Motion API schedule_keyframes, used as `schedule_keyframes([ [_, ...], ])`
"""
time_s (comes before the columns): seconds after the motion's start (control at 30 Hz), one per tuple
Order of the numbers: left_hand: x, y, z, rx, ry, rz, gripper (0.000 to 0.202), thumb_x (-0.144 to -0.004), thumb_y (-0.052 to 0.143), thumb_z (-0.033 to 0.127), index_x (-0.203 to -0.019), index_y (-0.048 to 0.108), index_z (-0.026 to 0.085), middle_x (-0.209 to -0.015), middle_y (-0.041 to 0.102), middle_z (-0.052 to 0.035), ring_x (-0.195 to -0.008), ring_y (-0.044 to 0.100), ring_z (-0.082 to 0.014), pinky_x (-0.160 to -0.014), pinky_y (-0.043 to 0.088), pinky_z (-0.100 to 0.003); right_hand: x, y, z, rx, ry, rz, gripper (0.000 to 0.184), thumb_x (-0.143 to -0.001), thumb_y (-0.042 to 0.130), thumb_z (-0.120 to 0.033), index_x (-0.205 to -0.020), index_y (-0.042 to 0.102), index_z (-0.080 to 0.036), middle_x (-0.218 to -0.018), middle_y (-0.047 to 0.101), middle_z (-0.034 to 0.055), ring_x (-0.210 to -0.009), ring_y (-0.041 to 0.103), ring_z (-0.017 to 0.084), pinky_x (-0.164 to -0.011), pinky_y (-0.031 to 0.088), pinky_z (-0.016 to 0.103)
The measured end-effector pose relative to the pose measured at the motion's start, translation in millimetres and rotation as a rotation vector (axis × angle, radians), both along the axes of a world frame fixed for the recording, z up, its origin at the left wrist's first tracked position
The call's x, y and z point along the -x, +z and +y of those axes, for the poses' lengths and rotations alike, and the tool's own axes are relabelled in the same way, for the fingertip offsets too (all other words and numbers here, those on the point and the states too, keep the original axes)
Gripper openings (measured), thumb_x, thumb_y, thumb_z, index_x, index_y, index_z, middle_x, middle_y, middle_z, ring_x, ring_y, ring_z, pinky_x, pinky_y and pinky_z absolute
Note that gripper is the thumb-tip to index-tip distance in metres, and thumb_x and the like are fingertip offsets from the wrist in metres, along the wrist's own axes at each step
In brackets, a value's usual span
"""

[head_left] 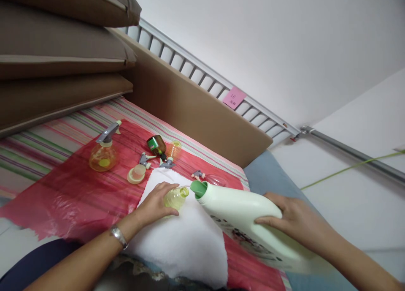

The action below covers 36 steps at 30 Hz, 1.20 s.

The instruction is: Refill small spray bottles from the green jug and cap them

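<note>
My left hand (160,201) is wrapped round a small clear yellow bottle (176,198) whose mouth is uncapped and leans to the right. Over the white cloth (186,240), my right hand (289,217) grips a large pale-green detergent jug (247,210) by its handle side. The jug lies tilted nearly level, its green spout (198,189) close beside the bottle's mouth. A thin clear streak seems to run between spout and bottle, too faint to be sure of. Printing on the jug's side is partly blurred.
On the red plastic sheet (79,189) stand a yellow spray bottle (103,156), a brown bottle (156,145), loose spray heads (166,163) and a round lid (136,174). Stacked cushions (63,37) rise at left. A brown board (190,109) leans before a railing with a pink note (234,97).
</note>
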<state>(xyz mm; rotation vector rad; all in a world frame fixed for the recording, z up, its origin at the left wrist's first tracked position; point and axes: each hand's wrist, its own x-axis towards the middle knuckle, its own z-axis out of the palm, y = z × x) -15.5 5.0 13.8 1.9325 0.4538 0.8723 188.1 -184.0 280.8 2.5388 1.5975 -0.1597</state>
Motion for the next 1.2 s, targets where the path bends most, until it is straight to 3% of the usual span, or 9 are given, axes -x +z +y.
schedule_keyframes([
  [0.1,0.5,-0.4,0.0,0.021,0.015,0.006,0.088,-0.056,0.082,0.042,-0.133,0.041,0.027,-0.118,0.057,-0.0087,-0.112,0.051,-0.0282,-0.097,0.040,-0.045,-8.4,-18.6,-11.0,-0.089,-0.032,0.066,0.030,-0.075,0.059,-0.055,-0.077,0.059,-0.025,-0.074,0.068,-0.0017,-0.069,0.063,0.021,-0.061,0.046,0.028],
  [0.23,1.8,-2.0,1.2,0.068,0.029,-0.002,0.097,-0.056,0.083,0.038,-0.138,0.032,0.025,-0.121,0.054,-0.0098,-0.110,0.052,-0.0264,-0.097,0.040,-0.044,-20.2,-55.9,-30.7,-0.229,-0.053,0.112,0.032,-0.072,0.061,-0.055,-0.078,0.061,-0.023,-0.075,0.068,-0.0008,-0.070,0.063,0.022,-0.064,0.048,0.028],
  [0.37,2.5,-1.5,3.2,0.108,0.028,0.005,0.094,-0.056,0.082,0.037,-0.136,0.035,0.022,-0.121,0.054,-0.0107,-0.110,0.052,-0.0260,-0.098,0.040,-0.044,-22.2,-91.1,-50.1,-0.421,-0.135,0.200,0.033,-0.068,0.062,-0.054,-0.078,0.063,-0.023,-0.075,0.068,0.0004,-0.072,0.063,0.023,-0.065,0.049,0.030],
  [0.53,-0.8,7.8,6.3,0.182,0.071,-0.014,0.077,-0.060,0.079,0.035,-0.128,0.046,0.019,-0.123,0.055,-0.0108,-0.111,0.053,-0.0253,-0.098,0.040,-0.042,-24.5,-117.8,-63.8,-0.717,-0.354,0.353,0.030,-0.068,0.059,-0.049,-0.075,0.060,-0.020,-0.058,0.061,-0.0007,-0.056,0.056,0.020,-0.052,0.044,0.027],
  [0.67,-10.2,29.0,9.3,0.237,0.109,-0.037,0.068,-0.059,0.079,0.037,-0.120,0.053,0.019,-0.115,0.060,-0.0097,-0.107,0.056,-0.0257,-0.094,0.043,-0.041,-39.4,-132.9,-62.8,-1.017,-0.453,0.410,0.029,-0.065,0.062,-0.048,-0.068,0.056,-0.019,-0.051,0.052,-0.0031,-0.051,0.049,0.017,-0.049,0.039,0.026],
  [0.77,-19.6,57.0,9.0,0.291,0.114,-0.087,0.068,-0.057,0.080,0.035,-0.118,0.055,0.019,-0.114,0.062,-0.0098,-0.106,0.057,-0.0268,-0.094,0.043,-0.042,-51.7,-145.0,-58.8,-1.203,-0.509,0.407,0.031,-0.064,0.064,-0.049,-0.068,0.056,-0.019,-0.051,0.051,-0.0036,-0.051,0.045,0.015,-0.049,0.036,0.026],
  [0.97,-35.5,116.1,-2.8,0.324,0.062,-0.155,0.066,-0.060,0.080,0.032,-0.118,0.054,0.016,-0.118,0.062,-0.0115,-0.109,0.058,-0.0282,-0.098,0.042,-0.043,-75.9,-170.2,-58.5,-1.277,-0.691,0.304,0.039,-0.060,0.067,-0.055,-0.071,0.057,-0.019,-0.056,0.055,-0.0008,-0.057,0.049,0.018,-0.053,0.035,0.027],
  [1.07,-40.2,128.3,-13.4,0.329,0.045,-0.179,0.065,-0.061,0.080,0.031,-0.118,0.054,0.015,-0.117,0.063,-0.0118,-0.108,0.059,-0.0283,-0.097,0.043,-0.042,-93.8,-182.4,-62.2,-1.329,-0.750,0.283,0.042,-0.060,0.065,-0.058,-0.073,0.057,-0.019,-0.060,0.055,-0.0007,-0.059,0.049,0.019,-0.054,0.035,0.028],
  [1.2,-42.0,126.1,-27.0,0.341,0.053,-0.132,0.064,-0.061,0.080,0.030,-0.118,0.053,0.015,-0.115,0.064,-0.0116,-0.106,0.060,-0.0275,-0.095,0.044,-0.041,-113.8,-194.8,-67.5,-1.352,-0.772,0.294,0.044,-0.058,0.067,-0.060,-0.069,0.053,-0.020,-0.060,0.054,-0.0010,-0.059,0.049,0.018,-0.055,0.035,0.028],
])
